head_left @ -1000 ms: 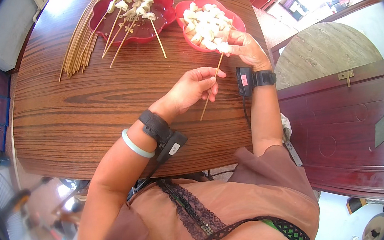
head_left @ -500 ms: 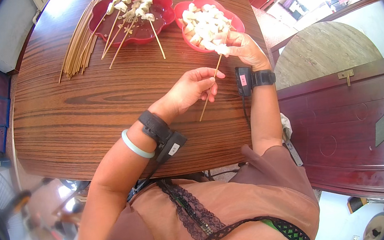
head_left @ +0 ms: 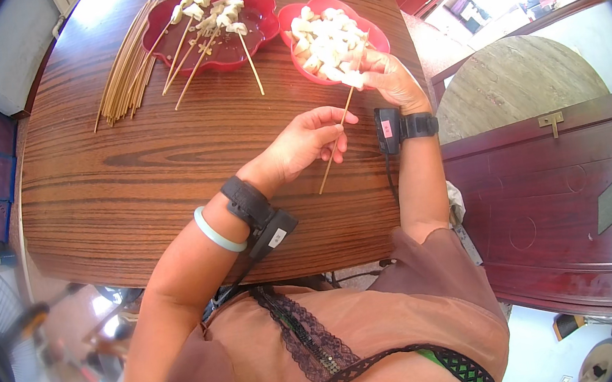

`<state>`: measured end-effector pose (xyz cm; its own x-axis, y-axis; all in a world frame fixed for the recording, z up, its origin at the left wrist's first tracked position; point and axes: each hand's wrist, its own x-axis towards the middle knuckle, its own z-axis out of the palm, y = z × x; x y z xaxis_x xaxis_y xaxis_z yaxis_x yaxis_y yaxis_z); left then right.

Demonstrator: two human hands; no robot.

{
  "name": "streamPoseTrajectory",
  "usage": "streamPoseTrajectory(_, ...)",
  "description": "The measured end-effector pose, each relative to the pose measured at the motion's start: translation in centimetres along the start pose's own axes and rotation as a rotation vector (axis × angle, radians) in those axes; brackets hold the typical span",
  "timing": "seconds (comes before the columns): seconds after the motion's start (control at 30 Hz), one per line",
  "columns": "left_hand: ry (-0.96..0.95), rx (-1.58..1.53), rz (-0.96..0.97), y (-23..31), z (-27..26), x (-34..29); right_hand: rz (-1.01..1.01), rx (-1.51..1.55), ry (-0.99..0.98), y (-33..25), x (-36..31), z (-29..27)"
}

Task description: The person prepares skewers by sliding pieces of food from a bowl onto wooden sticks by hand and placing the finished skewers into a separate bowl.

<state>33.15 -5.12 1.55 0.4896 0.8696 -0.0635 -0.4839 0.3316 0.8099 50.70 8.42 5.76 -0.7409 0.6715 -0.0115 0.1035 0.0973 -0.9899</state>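
Both hands grip: left hand point(head_left: 305, 141) pinches thin wooden skewer point(head_left: 334, 145), right hand point(head_left: 390, 80) a white chunk point(head_left: 353, 78) (soft-looking).

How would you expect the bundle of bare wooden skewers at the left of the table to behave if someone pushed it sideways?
The bare skewers look thin, round and loosely laid, so they would probably roll and scatter instead of sliding together. They seem light for their length. The straight skewer in the left hand suggests stiffness, though one would likely snap if bent.

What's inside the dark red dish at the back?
The dark red dish holds several sticks threaded with pale chunks, their bare ends poking over its rim. Whatever lies beneath the chunks is covered.
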Motion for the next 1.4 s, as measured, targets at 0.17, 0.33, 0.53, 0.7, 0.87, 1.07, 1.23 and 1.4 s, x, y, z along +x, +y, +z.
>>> streamPoseTrajectory(0.17,0.006,-0.010,0.005,0.0,-0.1,-0.2,-0.124,0.422,0.208,0.7,0.1,-1.6)
streamPoseTrajectory(0.33,0.006,-0.010,-0.012,0.1,0.0,-0.1,-0.219,-0.288,0.794,2.3,0.8,-3.7)
streamPoseTrajectory(0.53,0.014,-0.016,-0.012,0.1,0.1,-0.1,-0.223,-1.196,0.707,3.9,1.6,-3.6)
streamPoseTrajectory(0.7,0.012,-0.008,-0.012,0.1,0.1,-0.1,0.132,-1.299,0.625,4.1,1.5,-2.4)
streamPoseTrajectory(0.87,0.022,0.007,-0.011,0.1,0.0,-0.1,0.270,-1.382,0.531,2.6,1.4,-1.2)
streamPoseTrajectory(1.07,0.021,0.005,-0.009,0.1,0.1,-0.1,0.026,-1.093,0.813,2.7,1.8,-3.1)
streamPoseTrajectory(1.23,0.017,0.001,-0.011,0.1,0.0,-0.1,-0.353,-0.445,0.946,3.3,2.4,-3.5)
streamPoseTrajectory(1.4,0.012,-0.005,-0.011,0.0,-0.1,-0.1,-0.332,-0.183,0.859,3.6,2.7,-2.5)
